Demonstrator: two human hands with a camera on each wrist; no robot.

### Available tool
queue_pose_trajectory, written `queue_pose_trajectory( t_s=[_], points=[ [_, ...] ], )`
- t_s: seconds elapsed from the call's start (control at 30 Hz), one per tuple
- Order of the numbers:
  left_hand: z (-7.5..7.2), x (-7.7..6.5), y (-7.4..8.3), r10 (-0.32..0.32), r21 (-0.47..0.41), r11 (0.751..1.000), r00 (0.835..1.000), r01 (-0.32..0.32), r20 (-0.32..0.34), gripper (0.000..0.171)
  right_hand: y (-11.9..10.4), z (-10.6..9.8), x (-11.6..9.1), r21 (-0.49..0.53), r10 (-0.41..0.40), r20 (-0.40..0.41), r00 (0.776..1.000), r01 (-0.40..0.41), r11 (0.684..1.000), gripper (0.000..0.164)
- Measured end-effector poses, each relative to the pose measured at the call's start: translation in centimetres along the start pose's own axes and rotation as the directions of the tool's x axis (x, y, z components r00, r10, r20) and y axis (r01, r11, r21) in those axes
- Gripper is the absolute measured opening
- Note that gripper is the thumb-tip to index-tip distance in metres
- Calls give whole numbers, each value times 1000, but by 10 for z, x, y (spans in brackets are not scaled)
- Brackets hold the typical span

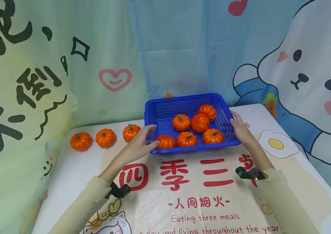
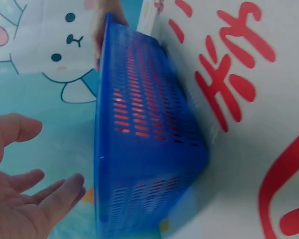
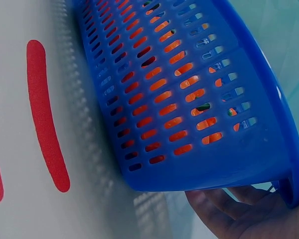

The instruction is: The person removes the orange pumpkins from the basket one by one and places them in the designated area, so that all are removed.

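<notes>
A blue plastic basket (image 1: 194,150) with slotted walls sits toward the back of the table. Several small orange toy pumpkins (image 1: 181,122) lie inside it, mostly along the front and right. My right hand (image 1: 241,130) grips the basket's right end; in the right wrist view its fingers curl against the outer wall below the rim. At the front left corner is my left hand (image 1: 139,144), its fingers loosely spread. The left wrist view shows that hand (image 2: 30,194) apart from the basket wall (image 2: 139,159), holding nothing.
Three more pumpkins, a left one (image 1: 81,141), a middle one (image 1: 105,138) and a right one (image 1: 131,132), stand in a row left of the basket. A printed cloth (image 1: 197,191) covers the table. Behind the table hangs a patterned curtain (image 1: 177,48).
</notes>
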State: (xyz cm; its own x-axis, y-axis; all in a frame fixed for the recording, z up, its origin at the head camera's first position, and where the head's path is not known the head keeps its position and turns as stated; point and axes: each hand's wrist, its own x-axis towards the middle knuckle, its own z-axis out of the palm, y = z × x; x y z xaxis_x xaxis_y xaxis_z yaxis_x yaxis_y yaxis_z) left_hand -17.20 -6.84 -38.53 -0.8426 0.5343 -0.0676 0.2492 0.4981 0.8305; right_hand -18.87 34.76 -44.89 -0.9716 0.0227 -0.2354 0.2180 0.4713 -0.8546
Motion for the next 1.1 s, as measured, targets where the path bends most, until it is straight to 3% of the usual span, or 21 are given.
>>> queue_pose_trajectory(
  t_s=[0.1,0.23,0.43,0.77,1.1],
  points=[
    [-4,10,4,-16,17,1000,999,16,41,66,0,-1,1,0,4,-3,1000,-4,1000,58],
    [-6,24,8,-65,108,993,992,54,105,70,0,0,2,-6,15,-4,1000,-15,1000,58],
    [-1,41,10,-125,277,958,976,72,180,71,0,0,2,4,19,0,1000,-19,1000,58],
    [9,53,8,-182,399,913,962,87,205,65,-1,1,0,16,5,-13,1000,-5,1000,58],
    [17,61,6,-167,436,898,964,63,206,60,0,0,1,7,20,-13,1000,-20,1000,59]
  ],
)
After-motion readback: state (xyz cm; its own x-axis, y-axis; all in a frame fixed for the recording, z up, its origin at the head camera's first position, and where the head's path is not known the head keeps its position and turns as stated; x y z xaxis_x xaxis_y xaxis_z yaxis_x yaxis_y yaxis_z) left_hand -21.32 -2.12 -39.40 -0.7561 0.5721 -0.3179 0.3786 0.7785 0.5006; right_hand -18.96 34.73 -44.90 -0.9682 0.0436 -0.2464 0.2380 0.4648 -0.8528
